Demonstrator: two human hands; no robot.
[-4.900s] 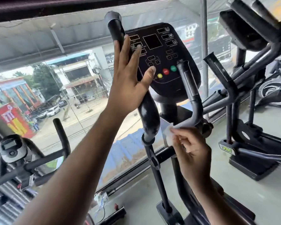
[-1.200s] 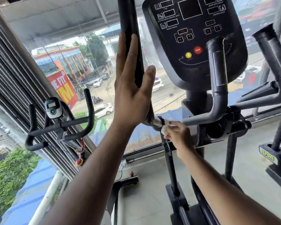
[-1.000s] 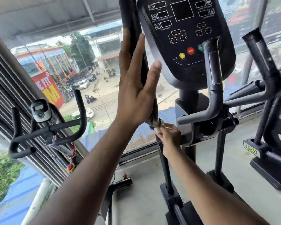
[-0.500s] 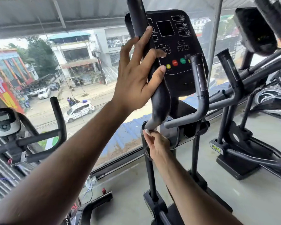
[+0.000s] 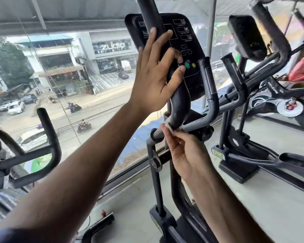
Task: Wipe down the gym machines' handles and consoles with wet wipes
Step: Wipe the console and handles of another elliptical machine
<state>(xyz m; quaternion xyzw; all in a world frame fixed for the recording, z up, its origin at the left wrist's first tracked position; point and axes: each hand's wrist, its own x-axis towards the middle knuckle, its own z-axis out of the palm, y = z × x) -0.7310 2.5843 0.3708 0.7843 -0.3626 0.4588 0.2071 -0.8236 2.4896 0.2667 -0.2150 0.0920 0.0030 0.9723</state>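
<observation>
A black elliptical handle [image 5: 180, 100] rises in front of its dark console [image 5: 191, 55], which carries coloured buttons. My left hand [image 5: 156, 72] holds this handle high up, thumb and one finger curled round it and the other fingers lying straight along it. My right hand [image 5: 184, 151] pinches a small white wet wipe [image 5: 171, 127] against the handle's lower bend, just above the pivot. A grey inner handle [image 5: 210, 95] stands to the right of the console.
A large window runs behind the machine, with a street below. A bike's black handlebar [image 5: 47, 137] stands at the left. Further ellipticals [image 5: 239, 95] and a second console [image 5: 247, 35] crowd the right. Grey floor [image 5: 253, 199] lies below.
My right hand has come off the pivot and now pinches the wipe slightly higher at the handle's bend. My left hand has curled further round the handle. The view shifted right.
</observation>
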